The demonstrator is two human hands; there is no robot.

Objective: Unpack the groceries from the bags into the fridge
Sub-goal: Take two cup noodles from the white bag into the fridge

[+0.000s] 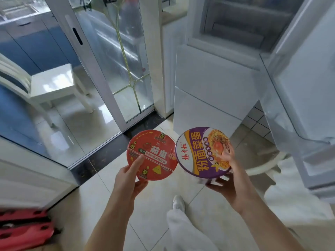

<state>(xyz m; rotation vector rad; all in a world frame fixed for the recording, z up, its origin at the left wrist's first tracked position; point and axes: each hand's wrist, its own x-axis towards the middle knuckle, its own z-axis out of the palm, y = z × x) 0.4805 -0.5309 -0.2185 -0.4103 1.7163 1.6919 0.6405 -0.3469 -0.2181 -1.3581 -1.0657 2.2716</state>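
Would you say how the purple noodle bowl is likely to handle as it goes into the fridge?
The purple bowl is probably light: the right hand holds it alone, thumb on lid. Its glossy film lid may be slippery. Wide and flat-topped, it should sit steadily rather than roll.

Bright, even daylight fills the view, strongest through the glass door (116,57) at upper left, which throws pale glare on the floor (76,113) beneath it. Shadows are soft and faint. Wide-angle distortion bows the door frames and fridge (215,84) edges. The right and lower-left margins smear with blur; the centre is sharper
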